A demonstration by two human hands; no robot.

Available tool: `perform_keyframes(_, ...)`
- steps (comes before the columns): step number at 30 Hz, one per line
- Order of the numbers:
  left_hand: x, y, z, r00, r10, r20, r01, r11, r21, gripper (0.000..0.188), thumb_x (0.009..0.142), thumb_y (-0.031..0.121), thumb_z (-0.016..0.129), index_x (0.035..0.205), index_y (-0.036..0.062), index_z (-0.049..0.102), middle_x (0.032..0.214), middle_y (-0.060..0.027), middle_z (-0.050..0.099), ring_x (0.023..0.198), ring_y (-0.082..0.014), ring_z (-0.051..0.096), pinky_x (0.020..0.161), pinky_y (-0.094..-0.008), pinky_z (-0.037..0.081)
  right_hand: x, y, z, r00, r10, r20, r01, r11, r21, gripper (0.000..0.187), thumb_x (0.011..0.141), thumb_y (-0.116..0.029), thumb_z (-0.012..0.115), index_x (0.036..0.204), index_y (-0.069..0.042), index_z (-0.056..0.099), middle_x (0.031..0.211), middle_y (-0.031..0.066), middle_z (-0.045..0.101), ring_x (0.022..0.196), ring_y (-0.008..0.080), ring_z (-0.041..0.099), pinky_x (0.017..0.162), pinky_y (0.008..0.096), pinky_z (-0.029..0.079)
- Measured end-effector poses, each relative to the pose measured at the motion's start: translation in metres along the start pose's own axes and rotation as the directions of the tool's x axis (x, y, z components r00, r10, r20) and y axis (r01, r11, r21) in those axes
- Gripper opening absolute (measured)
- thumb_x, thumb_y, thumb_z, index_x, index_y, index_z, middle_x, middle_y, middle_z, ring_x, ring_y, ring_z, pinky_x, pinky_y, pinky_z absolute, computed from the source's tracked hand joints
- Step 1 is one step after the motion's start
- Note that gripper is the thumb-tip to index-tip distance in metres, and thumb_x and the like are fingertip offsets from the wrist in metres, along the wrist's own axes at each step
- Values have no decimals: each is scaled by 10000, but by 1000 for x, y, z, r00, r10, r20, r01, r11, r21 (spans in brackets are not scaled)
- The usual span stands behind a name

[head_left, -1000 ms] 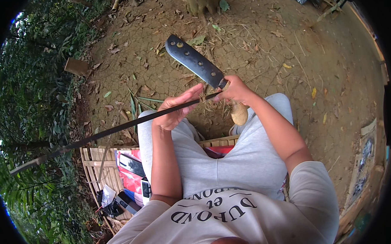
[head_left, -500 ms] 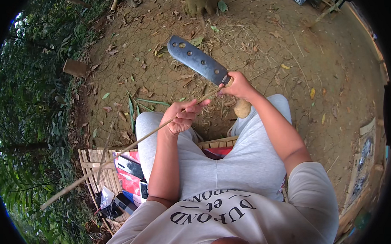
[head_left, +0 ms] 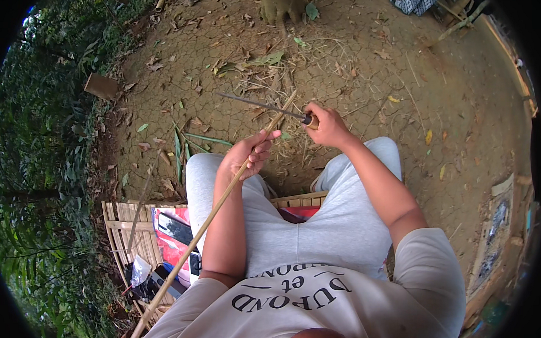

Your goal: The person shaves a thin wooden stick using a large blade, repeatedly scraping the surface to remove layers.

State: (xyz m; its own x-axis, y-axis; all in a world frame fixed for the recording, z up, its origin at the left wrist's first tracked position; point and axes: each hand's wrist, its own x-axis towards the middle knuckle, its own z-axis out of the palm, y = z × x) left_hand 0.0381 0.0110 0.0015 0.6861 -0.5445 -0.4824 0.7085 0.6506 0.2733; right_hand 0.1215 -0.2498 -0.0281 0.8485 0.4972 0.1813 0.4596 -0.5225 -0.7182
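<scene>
A long, thin tan stick (head_left: 215,211) runs slantwise from the lower left up past my knees. My left hand (head_left: 250,156) is closed around it near its upper end. In my right hand (head_left: 330,127) is a broad-bladed chopping knife (head_left: 257,103), gripped by its wooden handle. The blade is turned nearly edge-on, so only a narrow dark strip of it shows. It points left and crosses the stick a little below the tip; whether they touch, I cannot tell.
I sit on a bamboo-slat bench (head_left: 129,223). Beside my left leg lie a phone (head_left: 175,229), a red sheet and black items. Cracked earth with dry leaves spreads in front, up to a tree trunk (head_left: 281,6). A brown block (head_left: 101,86) stands by the bushes.
The knife has turned from flat-on to nearly edge-on and now crosses the stick. The stick has swung steeper, its lower end moving toward my body and its tip rising past my left hand.
</scene>
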Motion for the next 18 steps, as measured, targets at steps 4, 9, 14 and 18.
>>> perform_keyframes(4,-2,-4,10,983,-48,-180,61,996,67,258,1069,246,400,1108,22,522,608,58,367,421,-31,324,326,-166,286,1,3,11,998,67,0,-66,992,-108,242,758,-180,715,928,-52,601,730,159,657,747,385,664,649,461,516)
perform_keyframes(9,18,-8,-13,978,-89,-190,107,991,85,234,1070,232,362,932,83,478,575,73,325,420,-30,257,334,-187,235,6,7,30,961,249,118,-216,946,-240,192,732,-223,701,753,-37,657,734,174,668,749,389,666,662,465,531)
perform_keyframes(14,11,-18,13,933,70,-352,106,883,456,276,1062,271,379,926,81,526,567,83,340,420,-47,265,358,-228,220,0,4,36,991,113,72,-94,969,-228,100,704,-187,661,734,-92,676,702,169,662,716,393,662,653,479,531)
perform_keyframes(18,10,-26,8,909,150,-389,93,836,541,322,1057,317,410,905,74,555,559,78,368,423,-59,293,372,-255,227,1,-9,44,983,168,68,-143,949,-281,86,690,-183,652,724,-106,667,705,163,659,712,397,656,646,489,521)
